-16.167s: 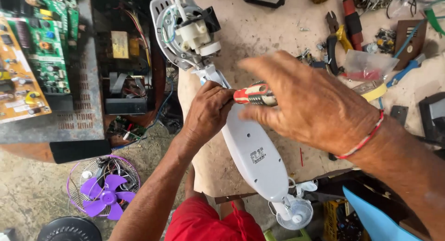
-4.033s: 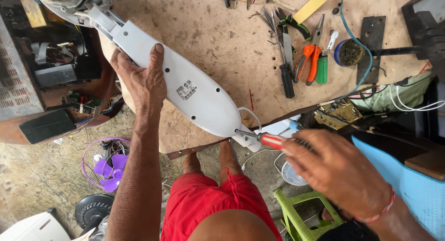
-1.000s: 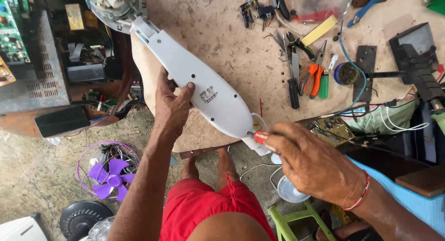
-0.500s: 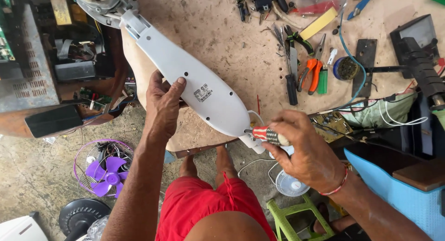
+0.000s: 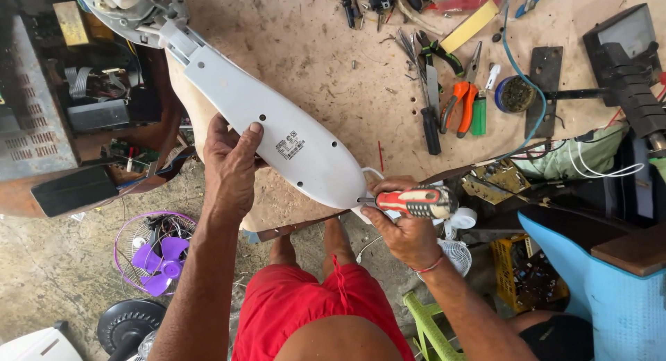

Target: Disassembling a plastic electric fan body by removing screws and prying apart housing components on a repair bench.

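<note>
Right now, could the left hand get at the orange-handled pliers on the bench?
Probably not without letting go: the left hand grips the white fan housing, and the orange-handled pliers lie across the bench, beyond the housing. The bench surface between looks open.

A worn wooden workbench (image 5: 312, 48), dusty and scuffed, fills the upper middle of the view under flat daylight. Below the workbench lies a rough concrete floor (image 5: 48, 264), stained and littered. Left of the workbench stands a dark open shelf (image 5: 104, 104) stuffed with wiring and old electronics, a grey perforated metal case (image 5: 28, 132) at its left edge. On the floor below the workbench's left corner sits a small purple fan (image 5: 156, 253). To the right of the workbench stands a blue plastic chair (image 5: 610, 298), and a lime-green plastic stool (image 5: 427, 330) below its front edge.
</note>
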